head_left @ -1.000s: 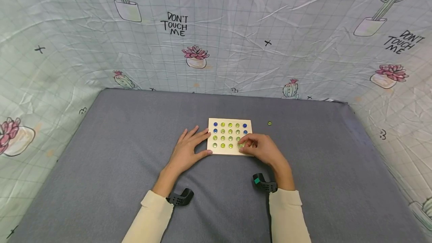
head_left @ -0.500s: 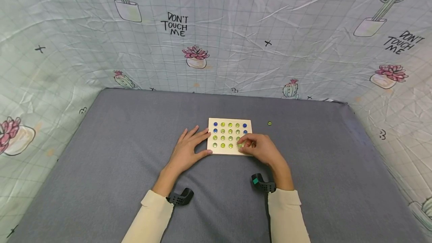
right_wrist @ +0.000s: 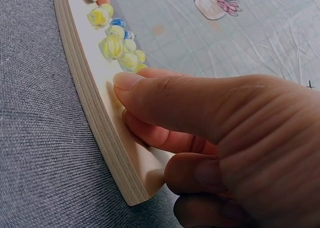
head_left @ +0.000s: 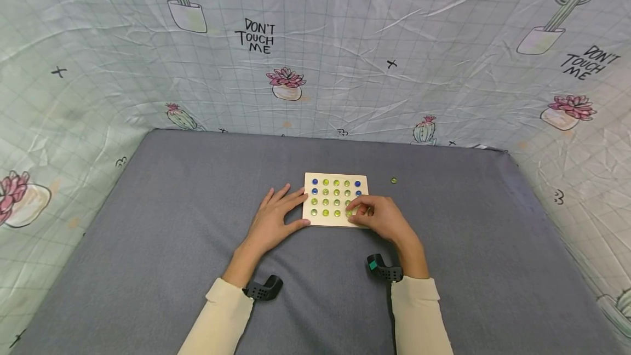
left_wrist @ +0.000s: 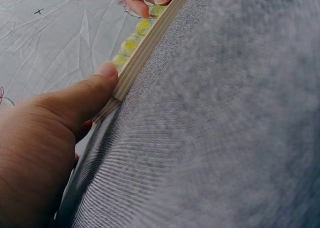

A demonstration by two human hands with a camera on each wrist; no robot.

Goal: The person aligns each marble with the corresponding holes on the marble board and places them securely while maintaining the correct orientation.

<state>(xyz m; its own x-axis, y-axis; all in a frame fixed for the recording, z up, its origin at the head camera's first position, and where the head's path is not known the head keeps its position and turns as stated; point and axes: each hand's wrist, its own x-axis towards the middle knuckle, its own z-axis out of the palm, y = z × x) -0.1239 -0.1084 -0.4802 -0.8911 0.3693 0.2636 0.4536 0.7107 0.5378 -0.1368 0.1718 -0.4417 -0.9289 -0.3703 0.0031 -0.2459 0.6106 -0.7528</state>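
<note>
A pale wooden board (head_left: 309,219) lies on the grey cloth, bearing rows of glass marbles. Most are yellow-green; a few blue marbles (head_left: 315,182) sit near its upper corners. My left hand (head_left: 268,223) rests at the board's left edge, fingers spread, thumb touching the near corner. At the near right part of the board, my right hand (head_left: 389,218) pinches a yellow-green marble (left_wrist: 156,11) between thumb and finger, low over the surface. In the right wrist view my thumb and fingers hide that marble. Part of the board's right side is covered by the right hand.
A single yellow-green marble (head_left: 393,180) lies on the grey cloth (head_left: 458,245) beyond the board's right side. Behind the table hangs a wrinkled sheet (head_left: 340,48) printed with cacti.
My right hand has shifted very slightly left with the pinched marble, toward the end of the near row. The left hand and the board stay where they were.
</note>
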